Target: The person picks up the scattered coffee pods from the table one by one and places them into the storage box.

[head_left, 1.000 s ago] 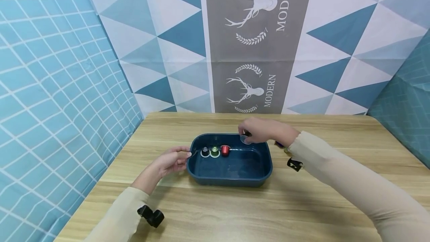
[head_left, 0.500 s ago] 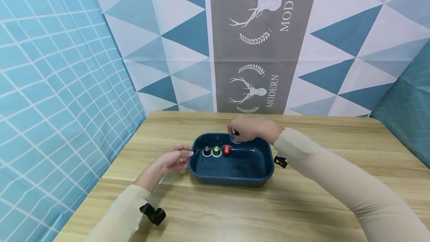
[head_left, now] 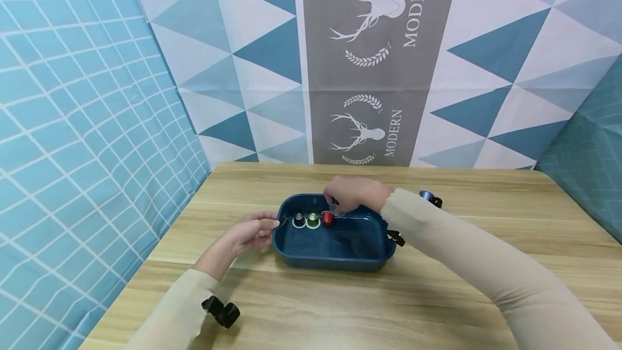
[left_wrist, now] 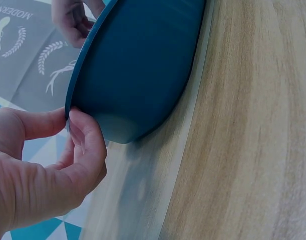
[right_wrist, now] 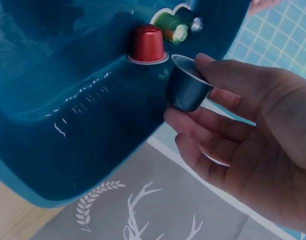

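A dark blue plastic basin (head_left: 335, 264) stands on the table. My left hand (head_left: 252, 231) pinches its left rim between thumb and forefinger, plain in the left wrist view. Over the back part of the basin, my right hand (head_left: 358, 193) holds a dark coffee capsule (right_wrist: 187, 89) between thumb and fingers, foil face tilted upward. Close by, a red coffee capsule (right_wrist: 148, 45) stands on its rim in the basin. Left of it in the head view are a green capsule (head_left: 313, 219) and a dark capsule (head_left: 299, 220), forming a row along the back wall.
Behind my right forearm, a blue-purple capsule (head_left: 426, 195) and a small black thing (head_left: 438, 202) lie on the wooden table (head_left: 311, 307). The sleeve partly hides that area. Patterned cloth (head_left: 359, 69) hangs behind the table, with blue checked cloth (head_left: 73, 150) on the left.
My right hand has moved left and slightly down over the basin with the capsule, toward the red one. The blue-purple capsule on the table has come into view. My left hand stays at the rim.
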